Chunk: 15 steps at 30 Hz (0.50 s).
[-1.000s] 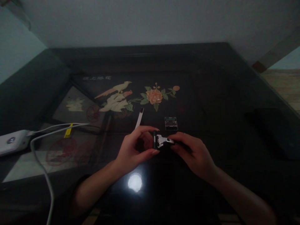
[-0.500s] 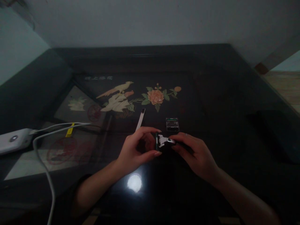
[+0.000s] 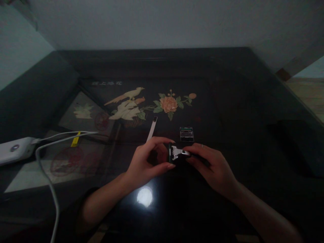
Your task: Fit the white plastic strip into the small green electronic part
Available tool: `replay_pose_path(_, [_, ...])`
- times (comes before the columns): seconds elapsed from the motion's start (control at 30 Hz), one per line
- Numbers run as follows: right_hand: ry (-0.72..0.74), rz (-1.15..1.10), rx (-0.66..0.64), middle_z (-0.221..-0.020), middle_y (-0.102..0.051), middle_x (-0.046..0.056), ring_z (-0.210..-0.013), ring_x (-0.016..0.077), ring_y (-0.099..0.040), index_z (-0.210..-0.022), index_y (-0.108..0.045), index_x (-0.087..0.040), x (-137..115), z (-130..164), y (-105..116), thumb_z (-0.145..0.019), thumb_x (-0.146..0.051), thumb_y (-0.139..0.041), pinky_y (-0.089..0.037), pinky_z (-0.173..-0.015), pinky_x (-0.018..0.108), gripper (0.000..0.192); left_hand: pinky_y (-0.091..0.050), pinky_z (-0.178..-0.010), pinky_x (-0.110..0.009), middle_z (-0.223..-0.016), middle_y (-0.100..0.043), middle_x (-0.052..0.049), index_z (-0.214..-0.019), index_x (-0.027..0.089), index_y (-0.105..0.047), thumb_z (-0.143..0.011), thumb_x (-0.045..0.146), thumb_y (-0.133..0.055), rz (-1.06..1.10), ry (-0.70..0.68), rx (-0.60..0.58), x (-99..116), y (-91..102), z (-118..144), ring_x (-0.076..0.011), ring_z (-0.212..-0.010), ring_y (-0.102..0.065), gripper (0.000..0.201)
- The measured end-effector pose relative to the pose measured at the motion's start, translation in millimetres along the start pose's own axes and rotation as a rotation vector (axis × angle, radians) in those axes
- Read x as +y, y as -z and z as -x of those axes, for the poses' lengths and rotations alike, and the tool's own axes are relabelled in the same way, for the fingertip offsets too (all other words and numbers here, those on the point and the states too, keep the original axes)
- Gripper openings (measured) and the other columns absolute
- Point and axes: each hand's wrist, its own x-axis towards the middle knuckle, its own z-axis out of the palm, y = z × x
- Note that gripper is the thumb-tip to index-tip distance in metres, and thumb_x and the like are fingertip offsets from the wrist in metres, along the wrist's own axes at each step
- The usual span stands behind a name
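Observation:
Both my hands meet over the middle of a dark glossy table (image 3: pixel 240 101). My right hand (image 3: pixel 211 165) grips a razor handle with a shiny metal neck (image 3: pixel 179 153), pointing left. My left hand (image 3: pixel 148 161) pinches the dark blade cartridge (image 3: pixel 169 153) at the razor's head between thumb and fingers. Just beyond the hands a small cartridge holder (image 3: pixel 186 134) lies flat on the table. A thin white strip (image 3: pixel 151 130) lies behind my left hand.
A white power bank (image 3: pixel 14 151) with white cables (image 3: pixel 48 182) lies at the left edge. An inlaid bird and flower picture (image 3: pixel 149 103) decorates the tabletop. A dark flat object (image 3: pixel 296 141) sits at the right. A lamp reflection (image 3: pixel 144 196) glares near my wrists.
The hands and razor have barely moved; the view shifted slightly, and the cartridge sits a little closer against the razor's metal neck.

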Motion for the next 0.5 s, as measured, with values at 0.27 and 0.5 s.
replay_pose_path(0.27, [0.001,0.029,0.006,-0.085,-0.071,0.004,-0.074,0.0178,-0.067,-0.105,-0.070,-0.022,-1.0,-0.4,0.3,-0.097,-0.027,-0.054,-0.055,-0.066,0.028,0.019,-0.048,-0.055,-0.019,-0.067,-0.060,0.004,-0.113,0.017,-0.063,-0.080,0.040,-0.077,-0.025,-0.006,0.014,-3.4,0.3,0.8,-0.0102,-0.057,-0.056,0.042])
replay_pose_path(0.5, [0.053,0.036,0.009,-0.084,-0.071,0.004,-0.075,0.0172,-0.067,-0.105,-0.069,-0.021,1.1,-0.5,1.6,-0.096,-0.024,-0.055,-0.055,-0.066,0.027,0.017,-0.050,-0.056,-0.019,-0.065,-0.061,0.004,-0.110,0.016,-0.066,-0.075,0.040,-0.081,-0.048,-0.018,0.052,-3.4,0.6,1.0,-0.0092,-0.055,-0.057,0.045])
